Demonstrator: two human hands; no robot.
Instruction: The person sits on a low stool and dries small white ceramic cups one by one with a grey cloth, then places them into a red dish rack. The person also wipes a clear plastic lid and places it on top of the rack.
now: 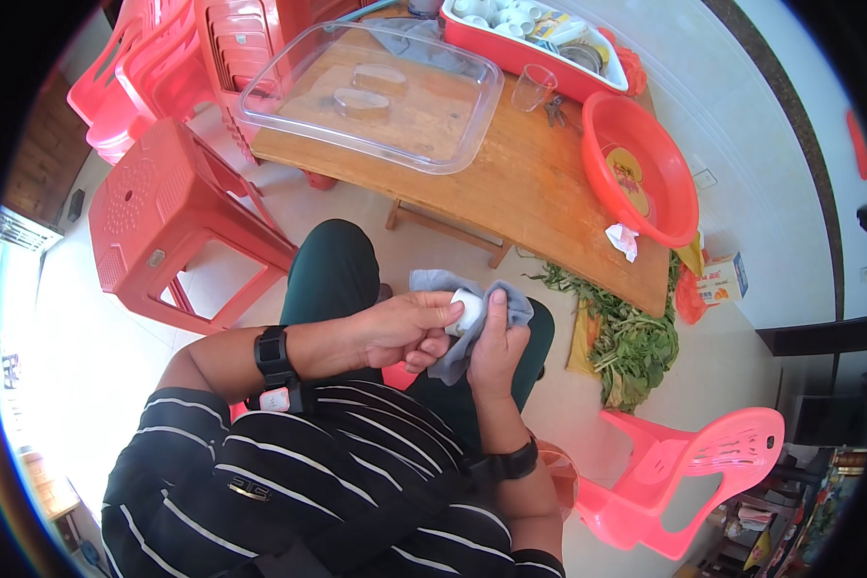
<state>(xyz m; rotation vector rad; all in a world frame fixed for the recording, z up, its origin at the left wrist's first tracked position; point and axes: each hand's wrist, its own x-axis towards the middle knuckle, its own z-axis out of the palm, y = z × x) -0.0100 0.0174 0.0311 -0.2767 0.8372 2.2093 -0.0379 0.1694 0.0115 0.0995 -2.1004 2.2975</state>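
Note:
Above my lap, my left hand (pixel 412 325) grips a small white cup (pixel 467 309) by its side, thumb near the rim. My right hand (pixel 497 347) holds a grey cloth (pixel 433 280) wrapped around the cup's other side. Part of the cup is hidden by the cloth and my fingers, so its inside cannot be seen. Both hands are close together, just in front of the near edge of a wooden table (pixel 535 188).
On the table are a clear plastic lid (pixel 441 155), a drinking glass (pixel 533 88), keys (pixel 555 110), a red basin (pixel 668 166), crumpled tissue (pixel 623 240) and a red-and-white tray (pixel 520 61) of cups. A red stool (pixel 159 209) stands left; leafy greens (pixel 632 354) and a pink chair (pixel 683 469) are right.

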